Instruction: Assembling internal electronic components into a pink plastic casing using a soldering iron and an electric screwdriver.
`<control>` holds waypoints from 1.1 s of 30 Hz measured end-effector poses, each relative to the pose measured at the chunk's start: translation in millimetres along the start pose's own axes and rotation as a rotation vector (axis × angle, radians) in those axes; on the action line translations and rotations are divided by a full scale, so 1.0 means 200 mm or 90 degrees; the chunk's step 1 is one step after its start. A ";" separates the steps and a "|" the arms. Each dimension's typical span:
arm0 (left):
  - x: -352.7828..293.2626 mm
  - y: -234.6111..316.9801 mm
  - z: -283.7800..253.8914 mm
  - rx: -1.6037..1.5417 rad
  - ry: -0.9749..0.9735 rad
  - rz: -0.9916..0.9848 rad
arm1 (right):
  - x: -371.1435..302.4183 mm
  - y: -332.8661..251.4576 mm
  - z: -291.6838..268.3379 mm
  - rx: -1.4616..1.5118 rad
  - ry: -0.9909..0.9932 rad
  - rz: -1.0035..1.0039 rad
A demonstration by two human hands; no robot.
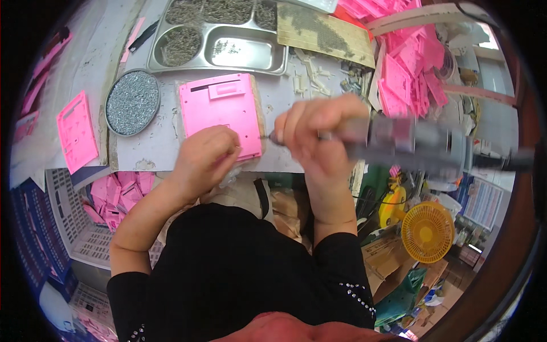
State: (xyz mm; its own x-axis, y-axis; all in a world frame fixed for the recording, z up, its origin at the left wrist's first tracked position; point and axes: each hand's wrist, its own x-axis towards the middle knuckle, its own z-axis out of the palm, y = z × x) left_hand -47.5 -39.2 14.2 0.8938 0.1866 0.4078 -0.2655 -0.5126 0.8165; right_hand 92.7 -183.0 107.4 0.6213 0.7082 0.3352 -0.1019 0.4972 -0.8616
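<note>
The person wore a black top [239, 268] with short, loose sleeves. Small, pale, glinting studs [358, 293] dotted the right sleeve [342, 262] in short lines near its hem, and similar ones marked the left sleeve [126, 293] at the lower edge. Both forearms [142, 214] were bare, as were the left hand [208, 153] and right hand [322, 128].

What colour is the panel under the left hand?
The panel is pink, in the head view.
</note>
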 end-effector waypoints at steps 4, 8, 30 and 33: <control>-0.11 0.03 -0.10 0.059 0.047 -0.097 | 0.18 0.00 -0.14 -0.313 0.110 -0.012; -0.23 -0.01 -0.12 0.082 0.158 -0.115 | 0.26 0.05 -0.26 -0.409 0.072 -0.036; -0.22 -0.04 -0.05 0.113 0.182 -0.142 | -0.64 0.45 -0.12 -0.594 0.135 0.021; -0.22 -0.03 -0.07 0.129 0.169 -0.145 | -0.63 0.45 -0.14 -0.553 0.136 0.043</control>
State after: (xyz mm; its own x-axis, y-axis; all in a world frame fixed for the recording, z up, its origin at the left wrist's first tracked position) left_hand -90.0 -33.5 -2.5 0.7896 0.5113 0.3393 0.0291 -0.5835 0.8116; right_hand 27.1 -242.0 -23.8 0.7750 0.5711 0.2707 0.4273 -0.1580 -0.8902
